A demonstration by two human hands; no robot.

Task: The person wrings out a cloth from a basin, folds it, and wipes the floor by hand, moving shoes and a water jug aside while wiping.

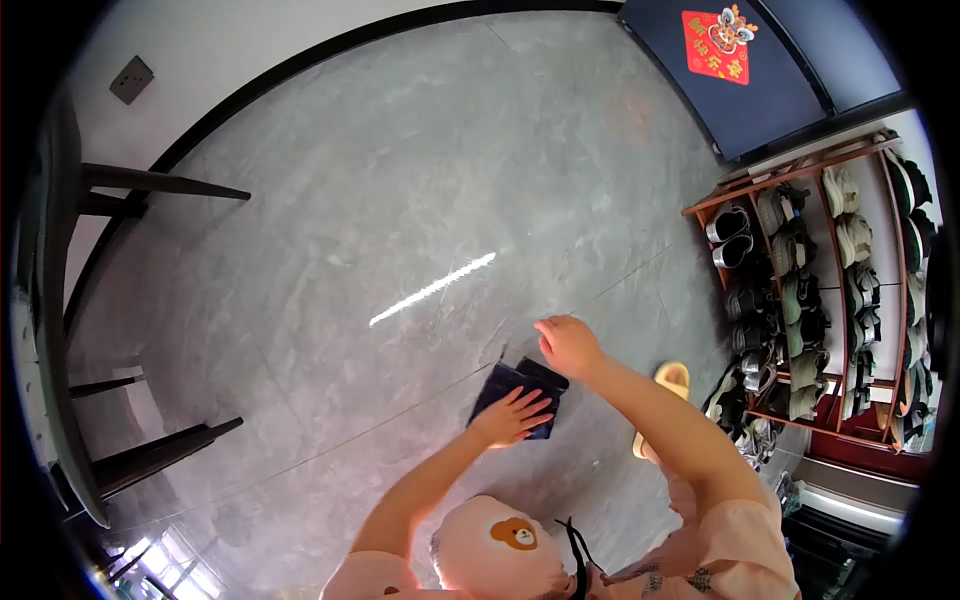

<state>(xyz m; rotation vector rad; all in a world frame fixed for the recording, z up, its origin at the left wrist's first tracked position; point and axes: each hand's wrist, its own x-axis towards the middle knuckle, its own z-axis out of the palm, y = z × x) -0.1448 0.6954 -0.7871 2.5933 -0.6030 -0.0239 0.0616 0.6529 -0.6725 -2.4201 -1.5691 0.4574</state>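
My left hand [512, 416] lies flat with its fingers spread on a dark navy, flat, folded item [541, 428] that rests on the grey floor. Whether this item is a pouch, a cloth or a box, I cannot tell. It has a raised or folded part [545, 374] at its upper right. Just above and to the right of it, my right hand [568, 345] is closed, fingers curled together. Anything inside those fingers is hidden or too small to name.
A bright white streak [432, 290] crosses the grey floor [330, 200] ahead. On the right stands a wooden shoe rack [840, 290] full of shoes, with a yellow slipper [673, 378] nearby. Dark furniture legs [170, 180] jut in from the left. A dark door [740, 110] bears a red decoration [716, 47].
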